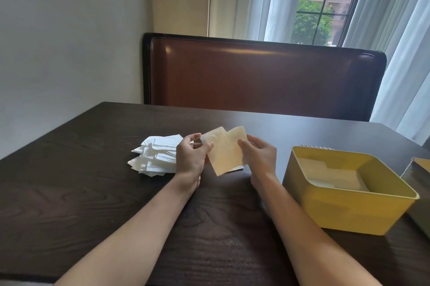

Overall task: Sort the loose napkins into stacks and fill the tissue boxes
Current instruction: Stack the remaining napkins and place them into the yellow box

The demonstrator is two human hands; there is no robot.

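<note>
Above the dark table [97, 192], in the head view, I hold a few cream napkins [224, 153] up between both hands. My left hand [192, 157] pinches their left edge, thumb on the near face and fingers curled behind; my right hand [258, 157] pinches the right edge the same way. The sheets are fanned, two top corners showing apart, so I judge that I am squaring them into a stack.

Just beyond my left hand lies the loose heap of white napkins [156, 157], jumbled and overlapping, not yet sorted. That looks like the bulk of the work left.

To my right stands the yellow tissue box [349, 211], open at the top. A low layer of folded napkins [335, 175] lies on its floor, well under the rim, so filling has begun but is far from done. At the far right edge a second box [418, 183] is partly in view; I cannot tell what it holds.

Behind the table stands a brown bench back [263, 73].
</note>
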